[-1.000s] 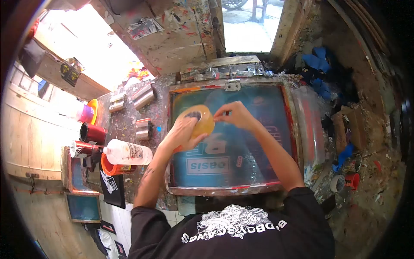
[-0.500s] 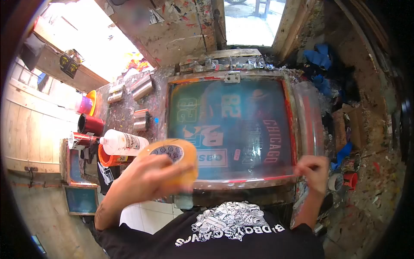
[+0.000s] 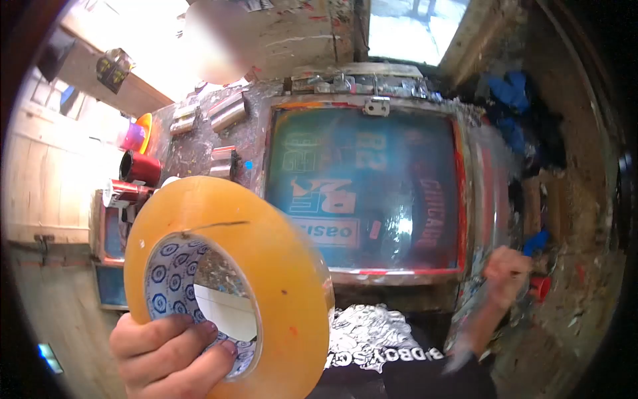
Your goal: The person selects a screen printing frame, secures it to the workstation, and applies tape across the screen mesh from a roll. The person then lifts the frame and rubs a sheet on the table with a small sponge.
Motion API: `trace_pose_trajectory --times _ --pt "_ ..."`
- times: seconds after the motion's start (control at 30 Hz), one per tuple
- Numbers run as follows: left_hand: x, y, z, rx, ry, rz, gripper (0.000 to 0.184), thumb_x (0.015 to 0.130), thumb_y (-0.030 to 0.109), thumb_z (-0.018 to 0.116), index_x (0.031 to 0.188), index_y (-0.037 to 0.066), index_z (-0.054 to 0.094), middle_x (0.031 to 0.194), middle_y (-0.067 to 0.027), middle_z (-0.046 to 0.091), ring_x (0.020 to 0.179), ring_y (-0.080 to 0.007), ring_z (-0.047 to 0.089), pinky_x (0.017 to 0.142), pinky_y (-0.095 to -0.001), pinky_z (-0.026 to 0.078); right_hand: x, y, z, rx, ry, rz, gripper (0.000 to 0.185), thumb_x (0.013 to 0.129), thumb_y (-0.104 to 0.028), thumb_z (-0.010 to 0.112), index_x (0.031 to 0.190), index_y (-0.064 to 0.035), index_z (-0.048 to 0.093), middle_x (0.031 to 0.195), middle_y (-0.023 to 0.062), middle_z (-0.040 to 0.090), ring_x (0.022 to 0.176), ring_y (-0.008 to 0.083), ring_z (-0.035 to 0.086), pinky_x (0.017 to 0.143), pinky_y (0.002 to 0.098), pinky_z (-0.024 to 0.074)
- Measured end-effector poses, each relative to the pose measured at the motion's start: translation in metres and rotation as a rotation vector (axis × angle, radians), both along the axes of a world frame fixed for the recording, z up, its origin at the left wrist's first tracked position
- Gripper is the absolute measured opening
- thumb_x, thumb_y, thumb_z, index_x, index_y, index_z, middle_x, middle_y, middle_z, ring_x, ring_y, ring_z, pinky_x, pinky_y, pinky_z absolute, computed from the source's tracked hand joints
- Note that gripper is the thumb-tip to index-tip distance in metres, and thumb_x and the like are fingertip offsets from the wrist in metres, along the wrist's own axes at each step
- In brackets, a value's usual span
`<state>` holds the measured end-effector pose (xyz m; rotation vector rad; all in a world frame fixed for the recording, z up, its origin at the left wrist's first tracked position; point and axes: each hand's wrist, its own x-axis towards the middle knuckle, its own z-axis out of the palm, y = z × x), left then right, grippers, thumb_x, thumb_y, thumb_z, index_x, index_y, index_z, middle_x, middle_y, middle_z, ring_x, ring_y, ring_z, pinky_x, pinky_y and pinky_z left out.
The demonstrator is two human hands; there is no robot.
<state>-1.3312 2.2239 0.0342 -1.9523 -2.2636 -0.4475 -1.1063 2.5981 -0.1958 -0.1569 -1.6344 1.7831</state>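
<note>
A large roll of clear yellowish packing tape point(image 3: 292, 292) fills the lower left of the head view, held up close to the camera. My left hand point(image 3: 169, 356) grips it with fingers hooked into the printed cardboard core. At the right, beyond the frame's lower right corner, my right hand point(image 3: 508, 269) is blurred, its fingers curled together; whatever they pinch cannot be made out. Between the hands and farther back lies a screen-printing frame point(image 3: 372, 186) with a blue-green mesh showing "oasis" and "Chicago" designs. A metal hinge clamp point(image 3: 377, 106) sits on its back edge.
Several squeegees point(image 3: 229, 112) lie on the ink-stained table left of the screen. Red cans point(image 3: 139, 167) stand at the left edge. Blue cloth scraps point(image 3: 510, 93) and a red cup point(image 3: 540, 287) are on the right. Smaller screens point(image 3: 111, 286) rest low at left.
The tape roll has come up toward the camera in my left hand, turning its core to face me. My right hand has shifted slightly right and down. The view has tilted a little.
</note>
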Motion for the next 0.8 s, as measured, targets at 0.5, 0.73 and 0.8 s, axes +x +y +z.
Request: trace_pose_trajectory --times 0.5,0.73,0.8 --pt "-0.183 0.147 -0.35 0.376 0.347 0.317 0.033 0.088 0.03 0.068 0.118 0.016 0.068 0.079 -0.0046 0.056 0.071 -0.02 0.059 0.064 -0.0334 0.05 -0.103 -0.032 0.069 0.977 -0.762 0.125 0.011 0.078 -0.009 0.074 0.087 -0.0028 0.073 0.079 0.0103 0.066 0.071 0.0265 0.064 0.064 0.0352 0.0496" --pt "-0.128 0.161 -0.278 0.598 -0.106 0.33 0.053 0.078 0.033 0.076 0.122 0.006 0.063 0.102 -0.0154 0.064 0.088 -0.0249 0.062 0.079 -0.0379 0.05 -0.158 -0.052 0.067 1.067 -0.494 0.239 0.011 0.081 -0.014 0.07 0.086 -0.004 0.071 0.077 0.0097 0.063 0.077 0.0296 0.062 0.07 0.0396 0.0507" --pt "-0.104 0.161 -0.286 0.388 -1.063 -0.018 0.053 0.074 0.032 0.079 0.116 0.001 0.065 0.102 -0.0151 0.069 0.089 -0.021 0.064 0.08 -0.0356 0.051 -0.173 -0.047 0.056 1.044 -0.488 0.212 0.01 0.081 -0.012 0.07 0.086 -0.0037 0.071 0.077 0.0098 0.064 0.075 0.0293 0.063 0.069 0.0385 0.0511"
